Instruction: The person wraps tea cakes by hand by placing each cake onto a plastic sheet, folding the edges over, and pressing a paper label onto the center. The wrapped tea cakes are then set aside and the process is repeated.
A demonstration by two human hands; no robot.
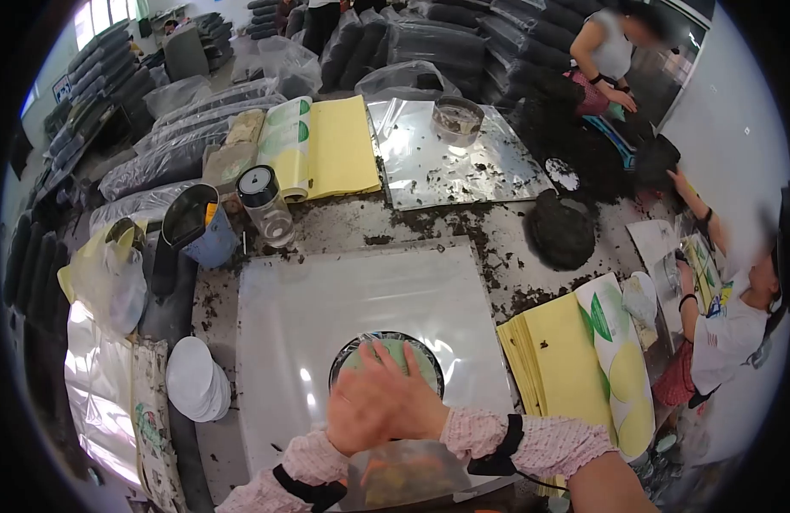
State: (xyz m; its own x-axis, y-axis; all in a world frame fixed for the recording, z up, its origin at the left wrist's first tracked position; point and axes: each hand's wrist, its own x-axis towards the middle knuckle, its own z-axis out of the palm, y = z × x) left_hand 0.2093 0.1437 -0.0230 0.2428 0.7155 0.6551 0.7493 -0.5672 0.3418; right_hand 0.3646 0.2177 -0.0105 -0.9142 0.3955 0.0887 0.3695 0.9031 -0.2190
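A round green disc (423,368) with a dark rim and shiny clear film at its edge lies on a pale sheet-like board (292,299) in front of me. My right hand (412,395) rests flat on the disc, its fingers spread toward the far rim. Crossing it from the left, my left hand (357,409) is blurred and overlaps the right, so its fingers cannot be told clearly. Both hands together cover the near part of the disc. Below my wrists is a translucent piece (403,474) with orange and yellow showing through.
At left are white round discs (194,376), a blue jug (208,235) and a clear jar (271,214). Yellow sheets (549,350) lie right. Dark crumbs surround a black mound (559,231) and metal sheet (412,175). Two people work at the right; black bags (437,43) stand behind.
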